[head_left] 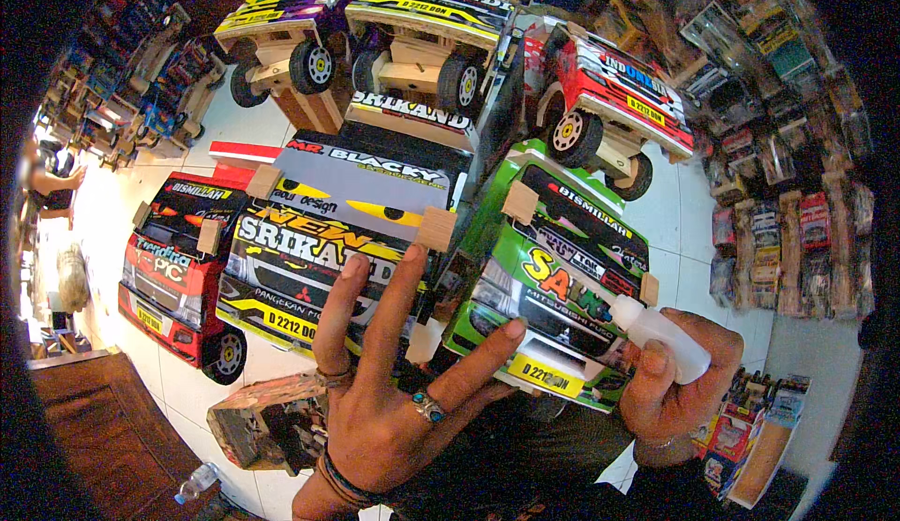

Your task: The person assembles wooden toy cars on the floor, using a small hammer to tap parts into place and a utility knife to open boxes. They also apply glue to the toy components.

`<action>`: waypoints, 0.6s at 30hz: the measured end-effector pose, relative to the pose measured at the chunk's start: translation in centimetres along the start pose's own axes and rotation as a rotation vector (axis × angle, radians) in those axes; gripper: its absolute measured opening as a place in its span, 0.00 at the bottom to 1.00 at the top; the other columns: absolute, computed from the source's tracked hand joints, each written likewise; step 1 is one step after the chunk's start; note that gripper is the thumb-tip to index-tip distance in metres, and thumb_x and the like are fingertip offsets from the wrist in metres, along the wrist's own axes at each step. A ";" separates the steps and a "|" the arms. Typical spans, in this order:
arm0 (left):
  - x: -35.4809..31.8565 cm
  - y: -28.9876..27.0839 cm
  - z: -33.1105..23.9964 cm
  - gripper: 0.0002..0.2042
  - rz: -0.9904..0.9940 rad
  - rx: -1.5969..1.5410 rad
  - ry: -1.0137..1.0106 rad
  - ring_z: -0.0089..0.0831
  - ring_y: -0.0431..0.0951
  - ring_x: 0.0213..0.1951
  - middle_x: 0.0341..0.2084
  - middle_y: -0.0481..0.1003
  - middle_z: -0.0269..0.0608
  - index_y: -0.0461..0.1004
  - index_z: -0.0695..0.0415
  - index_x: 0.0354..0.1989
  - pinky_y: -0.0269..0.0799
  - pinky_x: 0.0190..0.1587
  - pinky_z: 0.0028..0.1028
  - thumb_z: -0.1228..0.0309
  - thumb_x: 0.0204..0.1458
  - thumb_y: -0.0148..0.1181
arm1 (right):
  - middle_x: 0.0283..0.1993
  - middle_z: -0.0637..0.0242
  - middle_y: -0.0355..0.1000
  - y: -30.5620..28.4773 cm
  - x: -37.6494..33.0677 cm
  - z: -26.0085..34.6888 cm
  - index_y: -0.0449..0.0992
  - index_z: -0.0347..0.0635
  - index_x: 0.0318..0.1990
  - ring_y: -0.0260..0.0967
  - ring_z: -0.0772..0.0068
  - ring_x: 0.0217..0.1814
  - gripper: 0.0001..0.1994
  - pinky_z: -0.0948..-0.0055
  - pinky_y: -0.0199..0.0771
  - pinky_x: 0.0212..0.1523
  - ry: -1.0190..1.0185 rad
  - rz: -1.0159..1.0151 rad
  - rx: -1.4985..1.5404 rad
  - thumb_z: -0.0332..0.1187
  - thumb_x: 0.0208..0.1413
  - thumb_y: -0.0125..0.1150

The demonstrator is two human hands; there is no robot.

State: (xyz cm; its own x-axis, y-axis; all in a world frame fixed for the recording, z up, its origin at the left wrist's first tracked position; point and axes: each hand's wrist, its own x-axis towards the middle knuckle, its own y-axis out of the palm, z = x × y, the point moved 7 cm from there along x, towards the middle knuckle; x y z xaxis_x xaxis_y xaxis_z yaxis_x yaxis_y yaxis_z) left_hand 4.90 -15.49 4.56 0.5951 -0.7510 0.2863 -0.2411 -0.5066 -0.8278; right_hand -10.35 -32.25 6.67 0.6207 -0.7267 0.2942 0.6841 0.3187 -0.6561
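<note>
My left hand, wearing rings and bracelets, spreads its fingers over the fronts of two toy trucks. Two fingertips rest on or just above the grey-and-yellow truck, one close beside a small wooden block at its front corner. Another finger reaches to the lower front of the green truck. In my right hand is a small white squeeze bottle, its nozzle tilted up and left near the right-hand wooden block on the green truck. Another wooden block sits at that truck's left corner.
A red toy truck stands at the left. Behind are a purple truck, a black-and-yellow one and a red-and-white one. Stacked toys line both sides. A dark brown cabinet and a clear plastic bottle are at lower left.
</note>
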 end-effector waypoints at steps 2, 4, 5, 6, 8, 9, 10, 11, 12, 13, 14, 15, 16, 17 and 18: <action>0.0 0.0 0.0 0.30 -0.002 -0.001 -0.001 0.60 0.53 0.71 0.70 0.62 0.46 0.83 0.25 0.48 0.53 0.70 0.48 0.57 0.29 0.80 | 0.35 0.60 0.71 0.0 0.1 0.4 0.67 0.35 0.45 0.69 0.73 0.32 0.24 0.71 0.70 0.37 -0.052 0.003 0.049 0.52 0.65 0.58; 0.0 0.1 0.0 0.31 0.005 0.002 -0.008 0.60 0.52 0.71 0.70 0.62 0.46 0.83 0.25 0.49 0.53 0.70 0.48 0.58 0.28 0.80 | 0.35 0.60 0.71 0.0 0.0 0.6 0.68 0.35 0.44 0.69 0.72 0.33 0.24 0.71 0.70 0.37 -0.069 -0.002 0.042 0.52 0.65 0.58; 0.0 0.0 0.0 0.31 0.005 -0.004 -0.010 0.60 0.52 0.71 0.70 0.62 0.46 0.83 0.25 0.49 0.53 0.70 0.48 0.58 0.28 0.80 | 0.35 0.60 0.70 -0.1 0.0 0.6 0.68 0.35 0.44 0.69 0.72 0.33 0.24 0.70 0.70 0.38 -0.080 -0.029 0.027 0.52 0.65 0.58; 0.0 0.0 0.0 0.31 0.006 -0.012 -0.011 0.60 0.52 0.71 0.71 0.61 0.46 0.83 0.25 0.49 0.53 0.70 0.49 0.59 0.28 0.80 | 0.36 0.59 0.70 -0.3 -0.1 0.4 0.68 0.35 0.44 0.70 0.71 0.34 0.24 0.70 0.70 0.38 -0.048 -0.029 -0.038 0.52 0.64 0.58; 0.1 -0.1 0.0 0.30 0.019 -0.011 -0.005 0.59 0.53 0.71 0.70 0.62 0.47 0.82 0.25 0.51 0.53 0.70 0.46 0.59 0.31 0.80 | 0.37 0.59 0.70 -0.5 -0.3 0.5 0.69 0.34 0.44 0.70 0.70 0.35 0.24 0.70 0.71 0.38 -0.090 -0.024 0.033 0.52 0.64 0.59; 0.1 -0.1 0.0 0.29 0.031 0.000 0.000 0.57 0.53 0.71 0.70 0.62 0.47 0.81 0.24 0.52 0.54 0.70 0.43 0.58 0.34 0.79 | 0.37 0.59 0.70 -0.5 -0.3 0.4 0.69 0.34 0.44 0.70 0.69 0.35 0.24 0.70 0.71 0.39 -0.090 0.000 0.052 0.52 0.64 0.59; 0.1 -0.1 0.0 0.28 0.037 0.001 -0.008 0.55 0.54 0.71 0.70 0.62 0.48 0.81 0.23 0.53 0.54 0.70 0.40 0.57 0.37 0.78 | 0.38 0.59 0.70 -0.5 -0.4 0.3 0.69 0.34 0.44 0.70 0.69 0.36 0.24 0.69 0.71 0.39 -0.089 0.024 0.070 0.52 0.63 0.59; 0.1 -0.2 -0.1 0.28 0.036 0.016 0.004 0.55 0.54 0.71 0.70 0.62 0.48 0.81 0.23 0.53 0.54 0.70 0.40 0.57 0.37 0.78 | 0.38 0.58 0.70 -0.5 -0.4 0.2 0.69 0.34 0.44 0.70 0.69 0.37 0.24 0.69 0.71 0.40 -0.084 0.055 0.092 0.51 0.63 0.59; 0.1 -0.3 -0.1 0.28 0.031 0.020 0.004 0.55 0.54 0.71 0.70 0.62 0.48 0.81 0.23 0.53 0.54 0.70 0.40 0.57 0.37 0.78 | 0.38 0.58 0.70 -0.6 -0.4 0.1 0.69 0.34 0.44 0.70 0.69 0.37 0.24 0.69 0.72 0.40 -0.089 0.033 0.022 0.51 0.63 0.59; 0.2 -0.3 -0.2 0.28 0.026 0.023 0.006 0.55 0.54 0.71 0.70 0.62 0.48 0.81 0.23 0.53 0.54 0.70 0.40 0.57 0.37 0.78 | 0.39 0.58 0.70 -0.4 -0.4 0.0 0.69 0.34 0.45 0.70 0.68 0.37 0.24 0.69 0.72 0.40 -0.088 0.075 0.115 0.51 0.63 0.60; 0.2 -0.3 -0.2 0.28 0.029 0.030 0.001 0.55 0.54 0.71 0.70 0.62 0.48 0.81 0.23 0.52 0.54 0.70 0.40 0.57 0.37 0.78 | 0.39 0.58 0.70 -0.4 -0.4 0.0 0.68 0.34 0.45 0.70 0.69 0.37 0.23 0.69 0.72 0.40 -0.099 0.063 0.116 0.50 0.63 0.60; 0.2 -0.3 -0.3 0.28 0.032 0.036 -0.003 0.55 0.54 0.71 0.70 0.63 0.48 0.81 0.23 0.52 0.54 0.70 0.40 0.57 0.37 0.78 | 0.39 0.58 0.70 -0.4 -0.4 0.0 0.68 0.34 0.45 0.70 0.69 0.37 0.23 0.69 0.72 0.40 -0.102 0.053 0.112 0.50 0.63 0.60; 0.2 -0.3 -0.3 0.28 0.034 0.042 -0.007 0.55 0.54 0.71 0.70 0.63 0.48 0.81 0.23 0.52 0.54 0.70 0.40 0.57 0.37 0.78 | 0.39 0.59 0.69 -0.4 -0.4 -0.1 0.68 0.34 0.45 0.70 0.69 0.37 0.23 0.69 0.72 0.39 -0.106 0.044 0.109 0.50 0.63 0.60; 0.2 -0.3 -0.3 0.27 0.033 0.038 -0.006 0.55 0.54 0.71 0.70 0.62 0.48 0.82 0.23 0.52 0.54 0.70 0.40 0.57 0.37 0.78 | 0.38 0.59 0.69 -0.3 -0.4 -0.1 0.68 0.34 0.45 0.70 0.69 0.36 0.23 0.68 0.72 0.39 -0.103 0.038 0.102 0.50 0.63 0.59; 0.2 -0.3 -0.3 0.27 0.031 0.033 -0.004 0.55 0.54 0.71 0.70 0.62 0.48 0.82 0.23 0.51 0.53 0.70 0.40 0.57 0.37 0.78 | 0.38 0.59 0.69 -0.3 -0.4 -0.3 0.68 0.35 0.45 0.69 0.70 0.36 0.23 0.69 0.72 0.38 -0.062 0.037 0.024 0.50 0.63 0.60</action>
State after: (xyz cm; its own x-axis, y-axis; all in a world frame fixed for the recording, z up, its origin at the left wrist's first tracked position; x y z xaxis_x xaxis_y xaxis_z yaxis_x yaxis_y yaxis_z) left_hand 4.86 -15.65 5.07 0.5911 -0.7642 0.2579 -0.2340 -0.4685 -0.8519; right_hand -10.92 -32.24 6.56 0.6681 -0.6753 0.3126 0.6685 0.3600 -0.6508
